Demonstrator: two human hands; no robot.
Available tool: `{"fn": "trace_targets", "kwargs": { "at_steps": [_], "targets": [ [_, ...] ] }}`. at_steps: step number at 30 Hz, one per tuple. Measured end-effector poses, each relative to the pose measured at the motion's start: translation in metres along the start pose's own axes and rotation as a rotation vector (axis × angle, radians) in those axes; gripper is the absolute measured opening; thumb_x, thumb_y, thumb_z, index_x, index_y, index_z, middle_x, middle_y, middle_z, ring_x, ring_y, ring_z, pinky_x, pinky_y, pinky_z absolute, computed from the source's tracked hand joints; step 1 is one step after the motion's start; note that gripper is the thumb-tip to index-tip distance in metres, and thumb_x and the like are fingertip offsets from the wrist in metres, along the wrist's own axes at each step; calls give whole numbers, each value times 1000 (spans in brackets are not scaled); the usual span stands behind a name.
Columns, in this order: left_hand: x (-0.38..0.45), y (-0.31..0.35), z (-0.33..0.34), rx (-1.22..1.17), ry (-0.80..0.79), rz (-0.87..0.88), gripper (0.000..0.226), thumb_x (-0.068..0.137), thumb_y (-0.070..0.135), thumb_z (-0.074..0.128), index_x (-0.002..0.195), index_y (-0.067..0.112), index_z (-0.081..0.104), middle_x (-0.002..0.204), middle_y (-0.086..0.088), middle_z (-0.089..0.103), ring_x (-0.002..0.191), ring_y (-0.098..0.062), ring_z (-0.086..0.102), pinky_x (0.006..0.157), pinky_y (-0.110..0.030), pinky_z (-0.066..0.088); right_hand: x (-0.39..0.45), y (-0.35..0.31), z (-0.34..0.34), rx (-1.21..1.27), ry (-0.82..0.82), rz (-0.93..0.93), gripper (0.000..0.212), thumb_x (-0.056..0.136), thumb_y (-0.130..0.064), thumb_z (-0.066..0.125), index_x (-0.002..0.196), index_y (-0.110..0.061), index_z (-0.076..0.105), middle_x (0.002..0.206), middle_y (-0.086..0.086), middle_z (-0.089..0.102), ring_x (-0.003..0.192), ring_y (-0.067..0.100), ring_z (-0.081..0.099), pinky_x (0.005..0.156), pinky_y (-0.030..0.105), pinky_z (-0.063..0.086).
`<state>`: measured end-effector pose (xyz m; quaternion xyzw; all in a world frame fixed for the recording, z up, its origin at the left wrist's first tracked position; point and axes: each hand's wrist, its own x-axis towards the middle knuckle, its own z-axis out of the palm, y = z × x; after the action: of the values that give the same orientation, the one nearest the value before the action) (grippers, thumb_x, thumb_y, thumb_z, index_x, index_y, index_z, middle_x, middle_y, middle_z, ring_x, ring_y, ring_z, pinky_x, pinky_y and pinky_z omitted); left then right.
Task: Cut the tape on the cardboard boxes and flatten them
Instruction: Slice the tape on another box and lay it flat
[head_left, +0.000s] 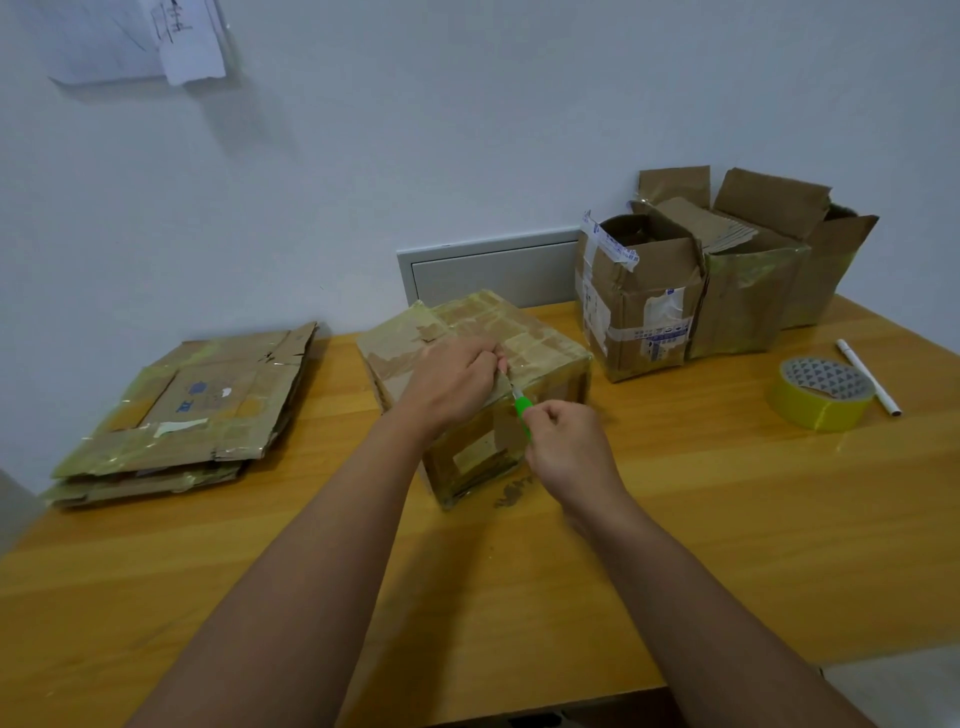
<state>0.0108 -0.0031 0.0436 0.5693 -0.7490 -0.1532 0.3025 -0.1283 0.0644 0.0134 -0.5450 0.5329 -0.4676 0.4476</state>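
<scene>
Sitting at the centre of the frame on a glossy yellow-brown wooden table (675, 545), a closed brown cardboard box (540, 338), creased and crisscrossed with yellowish tape, was being worked on by both hands. The left hand (452, 382) lay over the box's top near edge, its fingers curled and pinching at the tape there. The right hand (569, 449), just below and right of it, was clenched around the handle of a small green plastic utility knife (522, 405), whose thin blade pointed up-left and met the box's upper edge beside the left fingertips.

At the left of the frame lay a stack of flattened cardboard sheets (197, 410), ragged-edged and patched with tape. At the upper right stood a cluster of open-topped brown cardboard boxes (727, 275), flaps up, the nearest one striped with white printed tape. Toward the right edge rested a wide roll of yellow tape (818, 392) lying flat, its grey core patterned with triangles, and just beside it a slim white pen (867, 376). A grey rectangular wall panel (488, 273) showed behind the centre box, and crumpled white papers (176, 36) hung at the upper left.
</scene>
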Motion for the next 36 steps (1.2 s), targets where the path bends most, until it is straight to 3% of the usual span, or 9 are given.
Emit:
{"fn": "trace_targets", "kwargs": {
  "at_steps": [3, 7, 17, 22, 25, 27, 29, 32, 36],
  "targets": [
    [-1, 2, -1, -27, -14, -13, 28, 81, 27, 30, 70, 23, 55, 91, 2, 69, 92, -23, 57, 93, -48, 42, 4, -5, 3, 9, 14, 10, 37, 100, -16, 47, 64, -13, 41, 57, 4, 33, 60, 22, 30, 52, 34, 24],
    [-4, 5, -2, -40, -13, -22, 27, 82, 27, 30, 68, 26, 53, 92, 4, 69, 97, -23, 57, 98, -53, 38, -8, 3, 9, -2, -3, 11, 38, 99, -18, 47, 62, -16, 43, 56, 2, 36, 57, 20, 32, 54, 36, 25],
    [-7, 7, -5, -77, -7, -8, 26, 83, 26, 29, 70, 26, 51, 92, 0, 68, 96, -23, 58, 97, -57, 38, -18, 2, 23, -52, -6, -55, 35, 102, -24, 46, 71, -8, 51, 62, 6, 45, 56, 20, 38, 52, 34, 29],
    [-5, 4, -7, -119, -35, -26, 26, 82, 26, 30, 75, 32, 54, 92, 1, 68, 100, -27, 59, 97, -59, 40, -32, 9, 31, -37, -92, -92, 34, 101, -25, 48, 71, -11, 53, 55, -4, 43, 50, 13, 37, 51, 33, 30],
    [-4, 8, -9, -88, -44, -25, 27, 83, 27, 29, 71, 34, 52, 92, 0, 66, 99, -27, 57, 96, -57, 40, -31, 19, 14, 29, 22, -132, 24, 102, -24, 47, 84, -13, 60, 60, 0, 48, 50, 13, 40, 49, 35, 34],
    [-4, 11, -10, -33, -60, -9, 25, 84, 28, 26, 71, 31, 48, 96, -1, 64, 97, -22, 51, 96, -51, 38, -14, 19, -3, -47, 222, -306, 26, 103, -27, 41, 88, -15, 59, 66, 2, 56, 51, 14, 46, 47, 37, 36],
    [-4, 12, -10, -1, -63, 8, 24, 83, 28, 26, 72, 31, 46, 98, -1, 63, 94, -16, 45, 91, -45, 35, 9, 18, -12, -228, 375, -512, 32, 101, -34, 35, 95, -14, 59, 79, 1, 64, 65, 17, 55, 56, 36, 42],
    [-7, 10, -11, 17, -43, 42, 19, 82, 30, 29, 72, 31, 45, 92, 0, 60, 92, -14, 42, 89, -41, 31, 43, 23, -13, -413, 346, -639, 33, 101, -34, 31, 102, -13, 57, 92, 1, 68, 83, 23, 59, 77, 40, 45],
    [-10, -1, -11, 207, 24, 193, 24, 82, 48, 42, 84, 24, 48, 87, 7, 53, 93, -17, 43, 90, -40, 32, 50, 32, -10, -491, 335, -643, 37, 101, -39, 26, 102, -15, 54, 89, 2, 71, 73, 26, 61, 66, 39, 47]
  ]
}}
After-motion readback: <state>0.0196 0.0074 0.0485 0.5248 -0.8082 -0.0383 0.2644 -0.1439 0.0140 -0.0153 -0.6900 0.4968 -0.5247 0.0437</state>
